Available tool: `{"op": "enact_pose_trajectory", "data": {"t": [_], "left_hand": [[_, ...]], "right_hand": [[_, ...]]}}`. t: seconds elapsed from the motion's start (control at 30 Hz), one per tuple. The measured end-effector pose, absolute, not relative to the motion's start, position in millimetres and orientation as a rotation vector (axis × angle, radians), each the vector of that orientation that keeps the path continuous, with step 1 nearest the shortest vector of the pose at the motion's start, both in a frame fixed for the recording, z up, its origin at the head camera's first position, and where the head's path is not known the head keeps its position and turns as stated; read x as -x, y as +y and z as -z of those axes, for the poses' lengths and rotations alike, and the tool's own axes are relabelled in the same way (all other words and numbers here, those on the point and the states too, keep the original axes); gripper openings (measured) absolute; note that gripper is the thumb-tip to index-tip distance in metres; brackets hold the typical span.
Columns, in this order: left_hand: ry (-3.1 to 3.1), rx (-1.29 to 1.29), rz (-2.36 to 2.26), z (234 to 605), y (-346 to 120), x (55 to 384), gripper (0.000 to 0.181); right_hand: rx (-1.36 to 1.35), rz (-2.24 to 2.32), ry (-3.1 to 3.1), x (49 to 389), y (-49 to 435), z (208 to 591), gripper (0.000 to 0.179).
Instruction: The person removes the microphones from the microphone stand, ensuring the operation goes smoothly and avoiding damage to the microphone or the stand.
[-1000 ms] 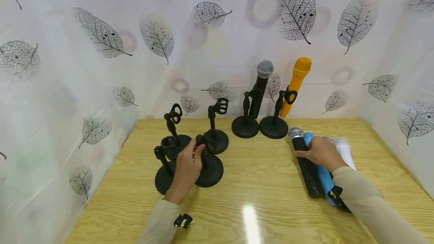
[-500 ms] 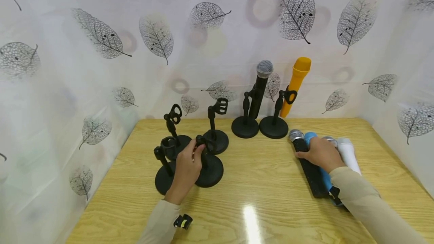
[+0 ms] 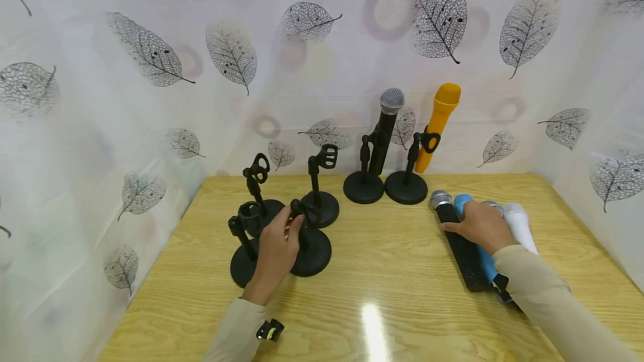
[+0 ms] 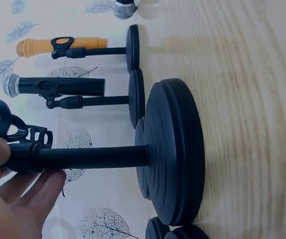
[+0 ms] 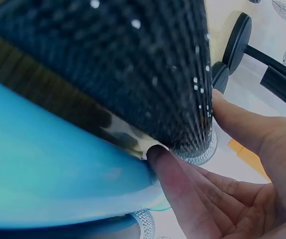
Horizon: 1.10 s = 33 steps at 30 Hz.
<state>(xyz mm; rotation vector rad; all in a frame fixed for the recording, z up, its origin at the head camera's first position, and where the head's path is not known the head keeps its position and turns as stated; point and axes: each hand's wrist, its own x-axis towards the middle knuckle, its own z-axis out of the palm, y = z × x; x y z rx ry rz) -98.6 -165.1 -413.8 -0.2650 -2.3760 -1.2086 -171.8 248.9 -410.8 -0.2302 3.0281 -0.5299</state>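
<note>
My left hand (image 3: pixel 275 244) grips a black desktop microphone stand (image 3: pixel 313 258) at the top of its post, just under the clip. In the left wrist view the thumb and fingers wrap the collar above the post (image 4: pixel 93 158), and the round base stands on the table. My right hand (image 3: pixel 487 228) pinches a speckled black microphone (image 3: pixel 460 256) lying on the right. Its thumb presses one side; in the right wrist view a fingertip (image 5: pixel 163 162) reaches between it and a blue microphone (image 5: pixel 58 164). A white microphone (image 3: pixel 520 225) and a silver-headed one (image 3: pixel 494 205) lie beyond, partly hidden.
Beside the held stand are a front-left stand (image 3: pixel 244 261), a back-left stand (image 3: pixel 255 180) and another stand (image 3: pixel 322 208), their clips unfilled. At the back, two stands hold a black microphone (image 3: pixel 384 138) and a yellow one (image 3: pixel 440 122). A leaf-print curtain (image 3: pixel 322 82) borders the table (image 3: pixel 392 272).
My right hand and the lying microphones have shifted slightly to the right. The left hand keeps its grip on the stand without visible movement.
</note>
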Motion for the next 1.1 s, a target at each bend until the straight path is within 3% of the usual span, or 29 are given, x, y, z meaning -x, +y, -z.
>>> {"op": "enact_pose_trajectory", "data": {"t": [0.23,0.5,0.67,0.87,1.1], "left_hand": [[-2.408,0.124,1.202,415,-164,81,0.043],[-2.355,0.044,1.104,419,-164,60,0.031],[-2.245,0.180,1.075,426,-161,55,0.020],[-2.230,0.457,1.179,439,-146,59,0.019],[-2.479,0.597,1.289,436,-112,65,0.028]], "right_hand": [[0.264,0.583,3.044,172,251,409,0.061],[0.232,0.585,3.036,170,253,400,0.049],[0.212,0.647,3.037,169,255,390,0.060],[0.256,0.745,3.023,164,254,388,0.064],[0.342,0.792,3.047,152,240,388,0.054]]}}
